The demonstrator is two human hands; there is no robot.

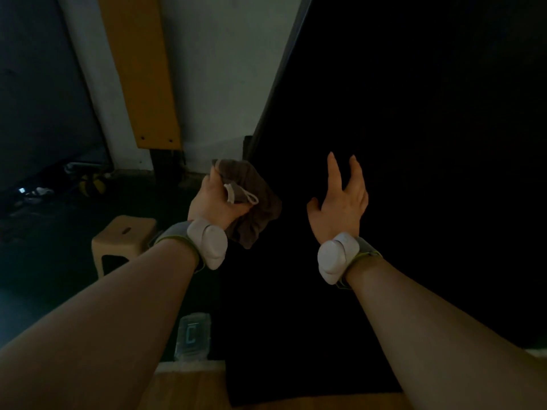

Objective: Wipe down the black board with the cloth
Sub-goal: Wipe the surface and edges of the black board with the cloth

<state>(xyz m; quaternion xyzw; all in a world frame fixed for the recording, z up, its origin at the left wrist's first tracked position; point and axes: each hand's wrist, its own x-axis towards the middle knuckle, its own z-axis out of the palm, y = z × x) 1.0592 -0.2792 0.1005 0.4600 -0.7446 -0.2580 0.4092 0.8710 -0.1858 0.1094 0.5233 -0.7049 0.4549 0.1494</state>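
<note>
The large black board (414, 128) fills the right half of the view, its left edge running up from the centre. My left hand (214, 201) grips a bunched grey-brown cloth (256, 208) with a small white loop tag, held just left of the board's edge. Out in front of the board's lower part is my right hand (340, 199), fingers spread and straight, holding nothing. Whether its fingertips touch the board I cannot tell. Both wrists wear white sensor bands.
A beige plastic stool (124, 241) stands on the dark floor at the left. A clear plastic box (192, 337) marked with a C lies near the board's lower left corner. An orange panel (142, 75) hangs on the pale wall behind. Cluttered items (85, 180) lie at far left.
</note>
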